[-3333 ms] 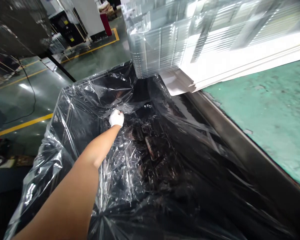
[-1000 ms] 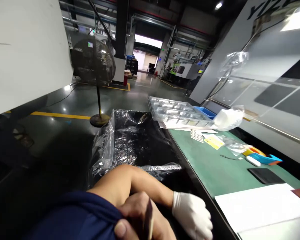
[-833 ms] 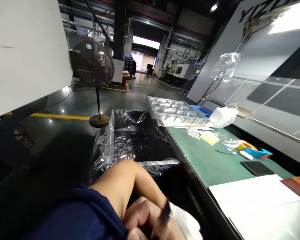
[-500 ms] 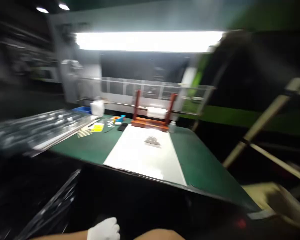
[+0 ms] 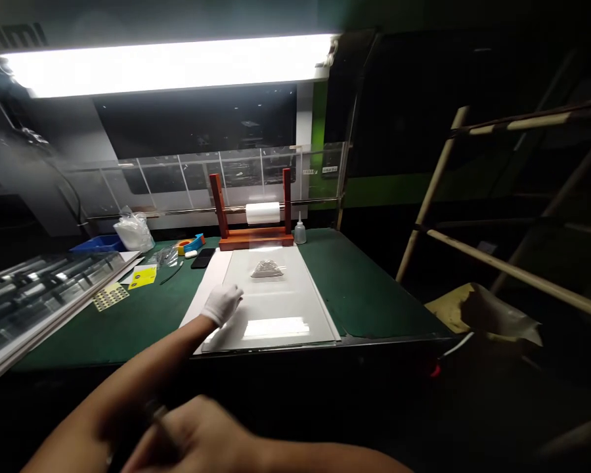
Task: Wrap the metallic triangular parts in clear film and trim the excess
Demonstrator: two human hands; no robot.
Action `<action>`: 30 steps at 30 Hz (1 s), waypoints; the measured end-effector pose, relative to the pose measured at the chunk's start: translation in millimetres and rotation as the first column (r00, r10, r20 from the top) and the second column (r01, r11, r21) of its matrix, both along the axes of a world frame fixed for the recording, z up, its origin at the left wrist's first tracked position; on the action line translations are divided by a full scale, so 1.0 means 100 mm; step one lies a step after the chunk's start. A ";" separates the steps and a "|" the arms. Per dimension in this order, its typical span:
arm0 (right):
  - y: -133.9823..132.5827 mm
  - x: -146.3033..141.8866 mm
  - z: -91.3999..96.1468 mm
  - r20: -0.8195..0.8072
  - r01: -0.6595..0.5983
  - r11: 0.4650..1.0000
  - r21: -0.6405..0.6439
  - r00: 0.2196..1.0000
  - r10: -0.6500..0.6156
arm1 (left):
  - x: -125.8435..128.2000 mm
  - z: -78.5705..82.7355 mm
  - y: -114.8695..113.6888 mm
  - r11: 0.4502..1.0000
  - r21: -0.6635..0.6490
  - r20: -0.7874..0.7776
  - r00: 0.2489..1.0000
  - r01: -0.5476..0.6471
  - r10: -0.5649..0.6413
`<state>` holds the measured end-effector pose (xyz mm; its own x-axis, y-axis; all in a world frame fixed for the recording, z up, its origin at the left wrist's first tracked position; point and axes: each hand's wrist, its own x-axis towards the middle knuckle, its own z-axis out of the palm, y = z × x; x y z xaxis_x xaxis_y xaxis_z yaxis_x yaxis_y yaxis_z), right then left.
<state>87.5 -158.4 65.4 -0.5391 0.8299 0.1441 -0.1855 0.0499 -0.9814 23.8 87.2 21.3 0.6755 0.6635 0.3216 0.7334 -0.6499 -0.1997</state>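
Pale board (image 5: pixel 280 309) lies flat on the green surface (image 5: pixel 369 282), with a small clear bag (image 5: pixel 266 269) holding something dark near its far end. The gloved left hand (image 5: pixel 221 305) reaches out over the near left part of the board, and its white cotton fingers (image 5: pixel 234 297) point toward the bag without reaching it. Its grip is apart, with nothing visible in it, though I cannot tell whether the glove touches the board. A strip of white paper (image 5: pixel 201 289) sticks out from under the board's left edge.

The bare right hand (image 5: pixel 192 433) is close to the camera, below the front edge of the surface, pinching a slim tool (image 5: pixel 157 414). The tool is too dark to identify, but the grip there is clamped on it.

Behind the board stands a wooden stand (image 5: pixel 219 197) carrying a white roll (image 5: pixel 262 213), with a small dropper bottle (image 5: pixel 300 232) just beside it. Farther left are a phone (image 5: pixel 201 258), a yellow card (image 5: pixel 142 276), a blue tray (image 5: pixel 96 244) and a stack of clear trays (image 5: pixel 39 289).
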 end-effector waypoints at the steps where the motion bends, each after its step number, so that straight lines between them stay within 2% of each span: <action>1: 0.10 0.14 -0.01 -0.007 0.019 0.998 -0.057 1.000 -0.020 | 0.08 0.01 0.18 0.999 -0.022 -0.026 0.999 -0.035 0.035; 4: 0.35 0.66 -0.07 0.036 0.196 0.963 -0.185 0.981 -0.192 | 0.26 -0.02 0.57 0.991 -0.084 -0.085 0.991 -0.107 0.100; 8: 0.58 1.35 -0.22 0.167 0.424 0.898 -0.114 0.900 -0.403 | 0.41 -0.08 0.81 0.977 -0.127 -0.111 0.981 -0.172 0.158; 9: 0.65 1.48 -0.25 0.202 0.465 0.882 -0.072 0.873 -0.444 | 0.43 -0.10 0.84 0.974 -0.131 -0.115 0.979 -0.185 0.171; 11: 0.85 1.72 -0.32 0.312 0.545 0.834 0.088 0.780 -0.543 | 0.47 -0.13 0.89 0.969 -0.138 -0.124 0.974 -0.207 0.190; 14: 1.28 1.99 -0.42 0.456 0.600 0.715 0.359 0.556 -0.695 | 0.48 -0.18 0.94 0.964 -0.141 -0.134 0.969 -0.225 0.206; 15: 1.46 2.07 -0.46 0.482 0.599 0.685 0.415 0.494 -0.724 | 0.47 -0.18 0.95 0.963 -0.141 -0.134 0.968 -0.231 0.213; 17: 1.82 2.18 -0.55 0.513 0.590 0.655 0.472 0.420 -0.749 | 0.44 -0.17 0.97 0.959 -0.142 -0.129 0.965 -0.245 0.228; 20: 2.30 2.28 -0.72 0.566 0.545 0.653 0.527 0.349 -0.747 | 0.39 -0.13 1.02 0.956 -0.167 -0.123 0.967 -0.243 0.224; 22: 2.51 2.32 -0.81 0.596 0.513 0.666 0.542 0.323 -0.735 | 0.38 -0.11 1.08 0.953 -0.211 -0.133 0.972 -0.217 0.192; 26: 2.69 2.38 -0.89 0.620 0.477 0.669 0.569 0.285 -0.731 | 0.45 -0.13 1.20 0.940 -0.301 -0.170 0.979 -0.159 0.111; 30: 2.81 2.36 -0.93 0.639 0.432 0.692 0.578 0.289 -0.713 | 0.40 -0.19 1.25 0.941 -0.309 -0.142 0.985 -0.139 0.098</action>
